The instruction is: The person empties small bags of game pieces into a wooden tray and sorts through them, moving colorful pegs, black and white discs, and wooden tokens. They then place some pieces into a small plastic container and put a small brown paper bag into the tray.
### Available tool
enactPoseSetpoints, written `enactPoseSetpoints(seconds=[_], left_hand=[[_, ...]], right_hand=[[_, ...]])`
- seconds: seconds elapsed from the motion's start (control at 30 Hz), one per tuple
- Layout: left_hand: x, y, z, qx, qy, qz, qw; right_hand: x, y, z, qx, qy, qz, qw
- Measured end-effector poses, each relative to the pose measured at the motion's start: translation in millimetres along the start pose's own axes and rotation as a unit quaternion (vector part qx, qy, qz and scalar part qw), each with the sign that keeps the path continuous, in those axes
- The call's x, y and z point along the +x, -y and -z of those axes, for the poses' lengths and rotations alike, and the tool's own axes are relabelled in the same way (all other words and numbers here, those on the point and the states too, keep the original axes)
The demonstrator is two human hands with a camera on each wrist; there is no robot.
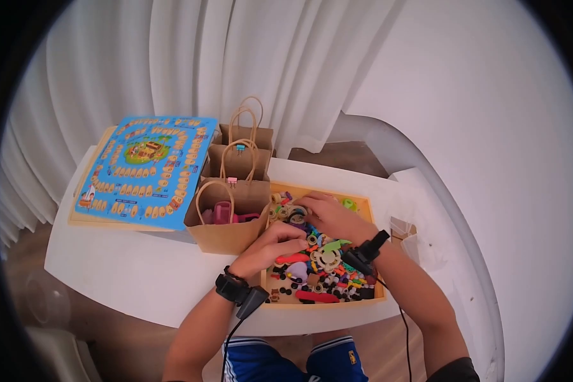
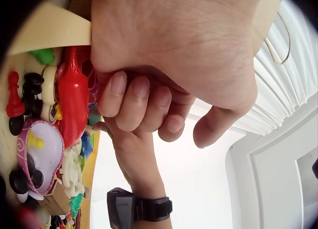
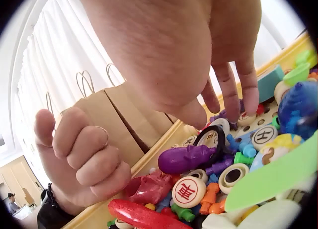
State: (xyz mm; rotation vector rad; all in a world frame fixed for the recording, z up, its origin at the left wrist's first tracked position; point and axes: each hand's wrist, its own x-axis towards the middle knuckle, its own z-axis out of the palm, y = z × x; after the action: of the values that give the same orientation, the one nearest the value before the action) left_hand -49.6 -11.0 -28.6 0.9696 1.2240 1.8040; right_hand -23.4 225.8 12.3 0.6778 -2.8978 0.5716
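Note:
A shallow wooden box (image 1: 367, 210) holds a heap of small toy pieces. My right hand (image 1: 334, 216) reaches into its far part, with loosely straight fingers touching round discs and small pegs. Nearer the box's left side, my left hand (image 1: 274, 247) hovers low with curled fingers and the thumb apart; nothing shows in it, and its palm is partly hidden. In the right wrist view, a purple animal-shaped toy (image 3: 181, 159), a disc with a red character (image 3: 189, 191) and a light green piece (image 3: 278, 174) lie close by. A long red piece (image 2: 73, 100) lies beneath the left hand.
Several brown paper bags (image 1: 226, 239) with loop handles stand in a row along the box's left side. The front one contains pink objects. Farther left lies a blue game board (image 1: 149, 172) on the white table (image 1: 127, 280). A small open carton (image 1: 404, 235) sits at the right.

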Motion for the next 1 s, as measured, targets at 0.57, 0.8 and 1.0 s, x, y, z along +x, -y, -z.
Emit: enactPoseSetpoints(seconds=[0.57,0.8,1.0], left_hand=[[0,6,-1,-0.008,-0.023,-0.006,1.0],[1,8,0,-0.007,-0.018,-0.012,1.0],[1,8,-1,-0.015,-0.03,-0.011,0.999]], right_hand=[[11,9,45,0.271,0.003,-0.25,0.929],[53,26,84,0.311,-0.096,-0.176,0.929],[103,33,82,0.346,-0.169,-0.133,0.913]])
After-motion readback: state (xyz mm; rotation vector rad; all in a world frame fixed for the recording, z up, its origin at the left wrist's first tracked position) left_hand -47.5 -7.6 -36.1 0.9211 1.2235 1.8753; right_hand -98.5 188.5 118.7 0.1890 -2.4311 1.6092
